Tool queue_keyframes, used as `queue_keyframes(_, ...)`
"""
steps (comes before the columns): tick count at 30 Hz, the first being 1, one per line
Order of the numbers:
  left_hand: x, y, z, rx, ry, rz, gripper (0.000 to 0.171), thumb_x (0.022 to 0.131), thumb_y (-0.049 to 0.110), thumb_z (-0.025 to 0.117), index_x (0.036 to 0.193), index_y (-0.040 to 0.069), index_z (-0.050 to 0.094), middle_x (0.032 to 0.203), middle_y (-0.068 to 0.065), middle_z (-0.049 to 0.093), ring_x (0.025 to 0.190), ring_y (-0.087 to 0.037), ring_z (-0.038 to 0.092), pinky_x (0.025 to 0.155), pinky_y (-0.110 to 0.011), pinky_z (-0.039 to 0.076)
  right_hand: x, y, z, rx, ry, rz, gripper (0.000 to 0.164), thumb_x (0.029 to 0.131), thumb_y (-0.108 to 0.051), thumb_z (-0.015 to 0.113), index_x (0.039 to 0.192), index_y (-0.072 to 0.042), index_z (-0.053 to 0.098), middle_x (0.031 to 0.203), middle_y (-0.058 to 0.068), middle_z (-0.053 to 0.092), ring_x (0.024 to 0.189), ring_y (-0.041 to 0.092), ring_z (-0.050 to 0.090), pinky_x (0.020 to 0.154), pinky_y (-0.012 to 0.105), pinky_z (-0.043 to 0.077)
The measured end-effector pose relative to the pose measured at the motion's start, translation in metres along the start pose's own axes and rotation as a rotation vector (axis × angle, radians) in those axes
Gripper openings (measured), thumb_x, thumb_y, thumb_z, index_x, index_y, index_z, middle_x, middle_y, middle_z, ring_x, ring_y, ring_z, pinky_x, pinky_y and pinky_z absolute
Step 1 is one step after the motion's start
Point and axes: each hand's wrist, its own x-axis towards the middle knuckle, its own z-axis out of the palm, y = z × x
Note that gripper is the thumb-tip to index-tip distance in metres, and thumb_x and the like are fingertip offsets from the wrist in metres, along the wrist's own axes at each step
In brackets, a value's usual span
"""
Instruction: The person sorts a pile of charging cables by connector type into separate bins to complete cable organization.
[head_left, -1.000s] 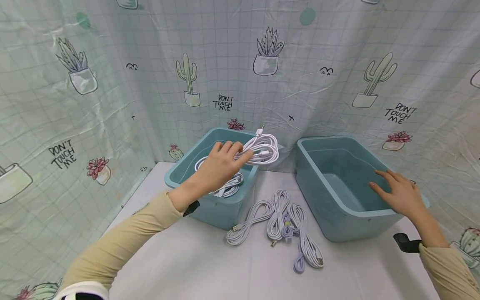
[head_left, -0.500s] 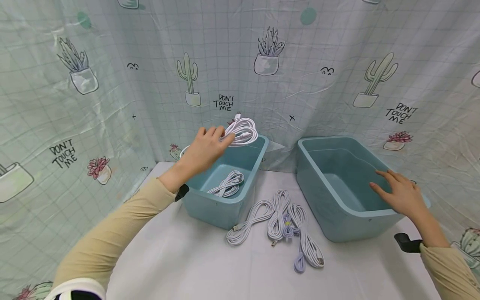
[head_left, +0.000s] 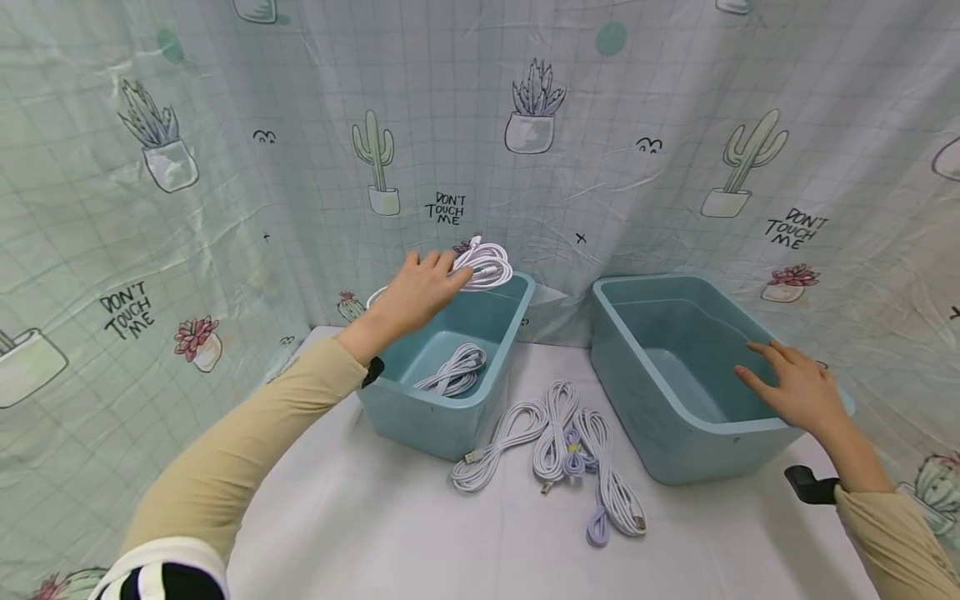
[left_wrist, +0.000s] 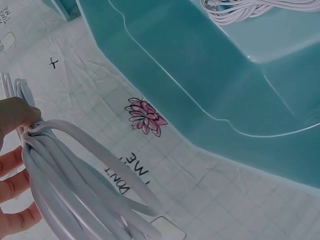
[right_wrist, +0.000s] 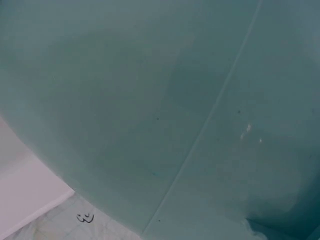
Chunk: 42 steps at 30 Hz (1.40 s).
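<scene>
My left hand (head_left: 422, 290) pinches a coiled white cable (head_left: 489, 265) above the left blue-green bin (head_left: 420, 429). Seen from the left wrist, the thumb and fingers grip the gathered strands of this cable (left_wrist: 75, 180), whose loops spread out on both sides. Another coiled white cable (head_left: 459, 371) lies inside that bin. Over the right side of the right blue-green bin (head_left: 637, 400) is my right hand (head_left: 801, 390), fingers relaxed and holding nothing. Whether it touches the rim is hard to tell. The right wrist view has only the bin wall (right_wrist: 150, 110), without the hand.
Between the bins, on the white table (head_left: 405, 533), lie coiled white cables (head_left: 557, 429) and small purple cable bundles (head_left: 597, 528). A cactus-print curtain (head_left: 465, 108) hangs close behind both bins. No cable shows inside the right bin.
My left hand has moved left and slightly up with the coiled cable, then held nearly still over the left bin. The right hand has stayed put.
</scene>
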Motion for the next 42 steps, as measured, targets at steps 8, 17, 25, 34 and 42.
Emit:
queue_keyframes(8, 0.006, -0.001, 0.010, -0.036, -0.097, -0.008, 0.013, 0.089, 0.005, 0.048, 0.101, 0.008, 0.048, 0.085, -0.014, 0.050, 0.072, -0.028, 0.046, 0.062, -0.039, 0.034, 0.002, 0.001, 0.003, -0.008, 0.013, -0.009, 0.060, 0.089, -0.045, 0.043, 0.127, 0.002, 0.040, 0.129, 0.037, 0.033, 0.110, 0.056, 0.032, 0.080, 0.071, 0.021)
queue_keyframes(17, 0.015, 0.003, 0.016, -0.057, -0.218, -0.040, 0.019, 0.088, 0.005, 0.050, 0.108, 0.007, 0.049, 0.100, -0.016, 0.052, 0.084, -0.031, 0.056, 0.071, -0.047, 0.043, 0.002, 0.001, 0.003, -0.009, 0.012, -0.012, 0.061, 0.089, -0.046, 0.042, 0.128, 0.001, 0.040, 0.129, 0.037, 0.033, 0.110, 0.055, 0.031, 0.080, 0.071, 0.021)
queue_keyframes(25, 0.016, 0.006, 0.014, -0.097, -0.229, -0.069, 0.022, 0.089, 0.013, 0.052, 0.109, 0.007, 0.050, 0.105, -0.016, 0.051, 0.090, -0.031, 0.057, 0.081, -0.053, 0.043, 0.001, 0.001, 0.001, -0.007, 0.007, -0.008, 0.062, 0.089, -0.046, 0.042, 0.128, 0.002, 0.039, 0.130, 0.038, 0.031, 0.111, 0.056, 0.030, 0.080, 0.071, 0.020)
queue_keyframes(34, 0.011, 0.004, 0.015, -0.121, -0.216, -0.067, 0.023, 0.088, 0.014, 0.053, 0.109, 0.006, 0.050, 0.101, -0.015, 0.052, 0.085, -0.030, 0.057, 0.075, -0.049, 0.043, 0.001, 0.002, 0.002, -0.010, 0.019, -0.006, 0.062, 0.090, -0.046, 0.042, 0.127, 0.002, 0.040, 0.129, 0.038, 0.032, 0.111, 0.056, 0.031, 0.081, 0.071, 0.020)
queue_keyframes(42, 0.008, 0.002, 0.018, -0.145, -0.183, -0.070, 0.021, 0.087, 0.013, 0.055, 0.106, 0.006, 0.052, 0.096, -0.013, 0.052, 0.080, -0.029, 0.056, 0.073, -0.049, 0.043, 0.001, 0.001, 0.002, -0.020, 0.012, -0.011, 0.062, 0.089, -0.047, 0.042, 0.128, 0.002, 0.040, 0.129, 0.037, 0.032, 0.111, 0.055, 0.031, 0.080, 0.070, 0.022)
